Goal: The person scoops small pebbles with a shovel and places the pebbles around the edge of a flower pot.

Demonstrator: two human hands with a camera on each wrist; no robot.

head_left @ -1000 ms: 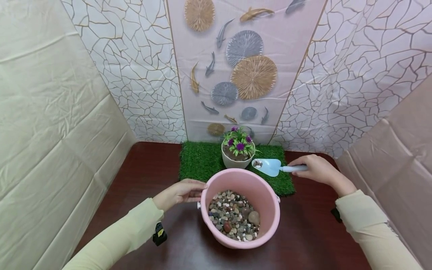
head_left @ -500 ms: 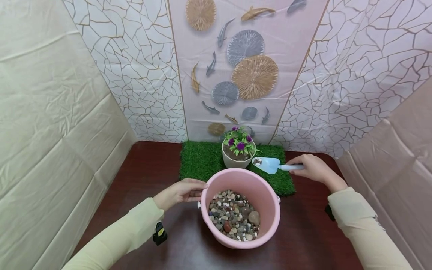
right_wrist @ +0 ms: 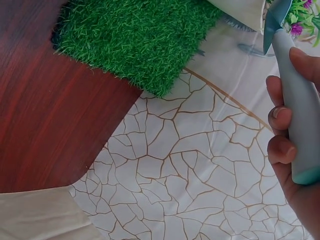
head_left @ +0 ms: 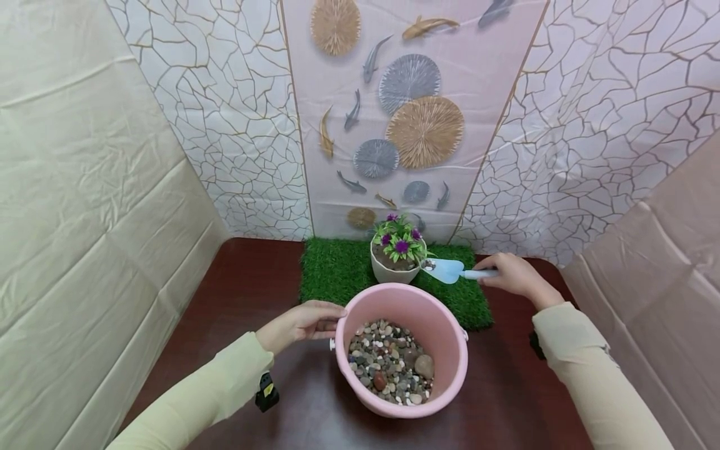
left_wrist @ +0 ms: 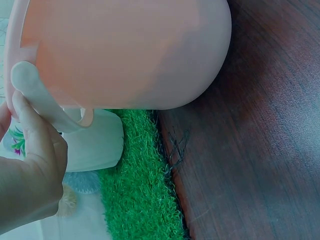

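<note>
A pink bucket (head_left: 394,304) holds pebbles (head_left: 385,357) of mixed colours and sizes. The left hand (head_left: 304,322) pinches its left rim; in the left wrist view, the fingers lie beside the bucket's white handle (left_wrist: 42,97). The right hand (head_left: 513,275) grips the grey handle (right_wrist: 300,115) of a light blue trowel (head_left: 445,271). A few small pebbles (head_left: 429,264) sit at the trowel's tip, which overlaps the right rim of a white flowerpot (head_left: 388,273). Purple flowers (head_left: 401,247) and green leaves stand in the pot above brown filling.
The flowerpot stands on a green artificial grass mat (head_left: 332,269) at the back of the dark red wooden table (head_left: 253,275), behind the bucket. Patterned cloth (head_left: 242,125) hangs at the back, and beige cloth (head_left: 84,219) lines the sides.
The right hand has moved left and slightly away with the trowel, bringing its tip from beside the flowerpot to its rim. The left hand and bucket keep their places.
</note>
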